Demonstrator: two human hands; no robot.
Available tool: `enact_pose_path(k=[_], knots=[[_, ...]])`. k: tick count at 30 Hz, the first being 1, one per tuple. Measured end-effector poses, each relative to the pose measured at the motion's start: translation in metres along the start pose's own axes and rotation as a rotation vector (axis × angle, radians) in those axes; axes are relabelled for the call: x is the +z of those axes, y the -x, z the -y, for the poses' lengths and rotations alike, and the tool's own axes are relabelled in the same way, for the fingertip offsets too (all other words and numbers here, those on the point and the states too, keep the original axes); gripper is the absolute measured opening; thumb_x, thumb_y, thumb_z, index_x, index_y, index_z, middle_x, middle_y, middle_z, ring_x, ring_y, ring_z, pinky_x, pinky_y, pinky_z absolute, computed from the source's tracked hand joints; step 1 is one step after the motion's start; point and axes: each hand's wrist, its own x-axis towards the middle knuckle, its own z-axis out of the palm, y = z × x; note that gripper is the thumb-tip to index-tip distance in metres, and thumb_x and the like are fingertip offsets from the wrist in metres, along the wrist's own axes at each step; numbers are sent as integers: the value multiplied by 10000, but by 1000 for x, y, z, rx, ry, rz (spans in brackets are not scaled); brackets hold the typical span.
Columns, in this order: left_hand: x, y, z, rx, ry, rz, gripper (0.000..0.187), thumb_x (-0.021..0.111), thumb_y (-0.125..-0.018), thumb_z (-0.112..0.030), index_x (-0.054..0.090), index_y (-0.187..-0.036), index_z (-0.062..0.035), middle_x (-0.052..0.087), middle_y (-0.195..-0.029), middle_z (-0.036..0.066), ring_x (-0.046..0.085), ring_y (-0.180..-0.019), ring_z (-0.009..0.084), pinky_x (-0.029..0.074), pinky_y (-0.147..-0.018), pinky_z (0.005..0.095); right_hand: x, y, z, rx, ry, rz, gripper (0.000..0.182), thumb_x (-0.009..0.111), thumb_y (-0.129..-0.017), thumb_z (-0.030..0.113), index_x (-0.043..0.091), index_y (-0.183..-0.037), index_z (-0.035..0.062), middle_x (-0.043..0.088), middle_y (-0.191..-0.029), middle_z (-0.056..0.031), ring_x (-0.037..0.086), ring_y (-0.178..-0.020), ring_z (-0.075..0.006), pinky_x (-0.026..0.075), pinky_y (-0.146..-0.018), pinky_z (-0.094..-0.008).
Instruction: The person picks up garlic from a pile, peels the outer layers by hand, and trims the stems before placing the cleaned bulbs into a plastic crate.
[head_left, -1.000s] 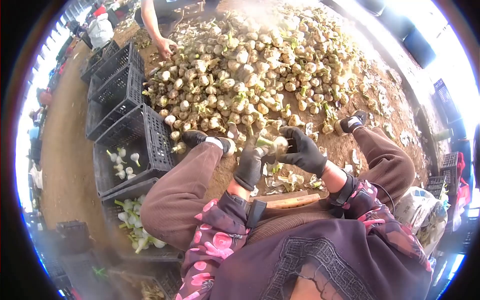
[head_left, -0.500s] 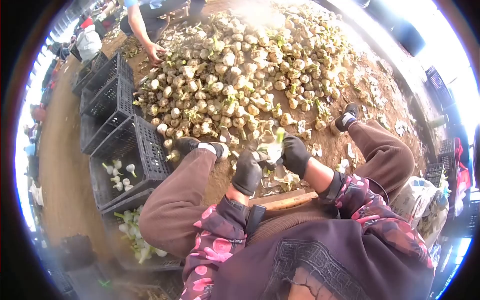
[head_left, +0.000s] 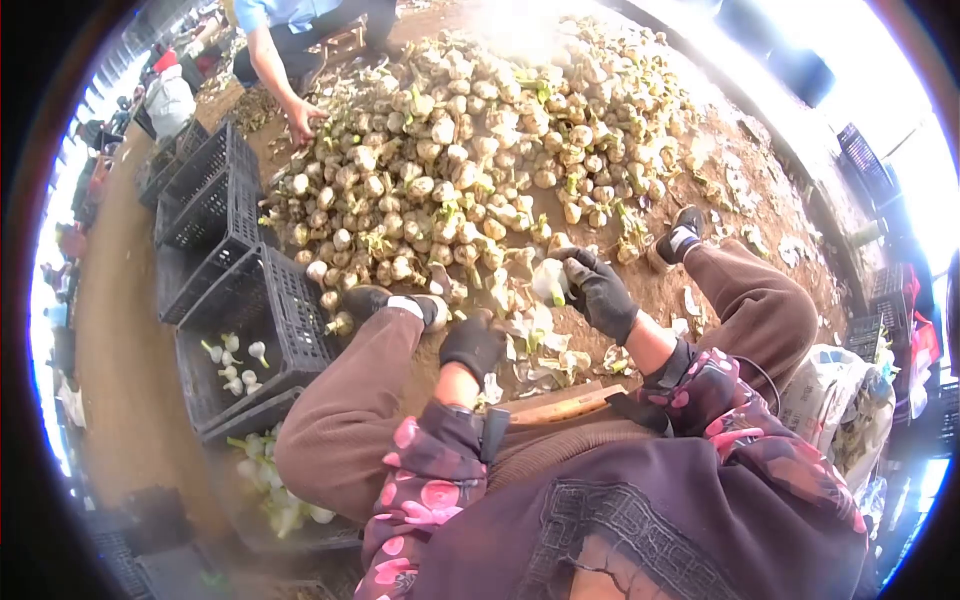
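The brown floor (head_left: pixel 125 400) is partly covered by a wide heap of garlic bulbs (head_left: pixel 470 150), scattered peels (head_left: pixel 562 366) and black crates (head_left: pixel 305 318).

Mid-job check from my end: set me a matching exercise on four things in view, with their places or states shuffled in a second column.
Things
1. White bulb
2. Bulb heap
3. Co-worker's hand
4. Left hand

Places or states
A. Bare, at the heap's edge
B. Spread on the ground beyond the shoes
C. Dark-gloved, apart from the white bulb
D. Held in the right hand

Pairs: 1-D, 2-B, 3-A, 4-C
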Motion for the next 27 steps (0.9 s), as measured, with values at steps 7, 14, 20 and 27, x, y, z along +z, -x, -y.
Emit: enact_pose_path(k=[7, 14, 20, 27], knots=[[13, 30, -41, 334, 1439, 370, 616, 500, -888, -64, 201, -1420, -143, 583, -1038, 103, 645, -851, 237, 575, -706, 378, 28, 11, 4, -27, 128, 94, 235, 422, -982, 171, 510, -1176, 71, 576, -1003, -1, 564, -871, -89, 492, -742, -258], [26, 31, -39, 342, 941, -78, 642, 533, -775, 71, 296, -1349, -90, 573, -967, 101, 615, -819, 151, 545, -662, 261, 52, 12, 35, -384, 1259, 80, 251, 689, -760, 241, 593, -834, 21, 587, -781, -153, 610, -727, -288, 480, -627, -358], [24, 25, -30, 271, 783, 38, 708, 576, -733, 122, 271, -1337, -86, 559, -1031, 116, 608, -788, 160, 543, -614, 270, 40, 0, 43, -302, 1503, 260, 212, 635, -750, 241, 585, -756, 35, 608, -718, -179, 597, -697, -372, 473, -610, -408], [35, 11, -19, 386, 712, -83, 699, 515, -756, 131, 261, -1364, -101, 572, -1037, 116, 611, -772, 155, 544, -647, 279, 38, 12, 29, -392, 1280, 86, 91, 605, -765, 125, 584, -764, 36, 556, -621, -104, 522, -565, -191, 445, -558, -324]])
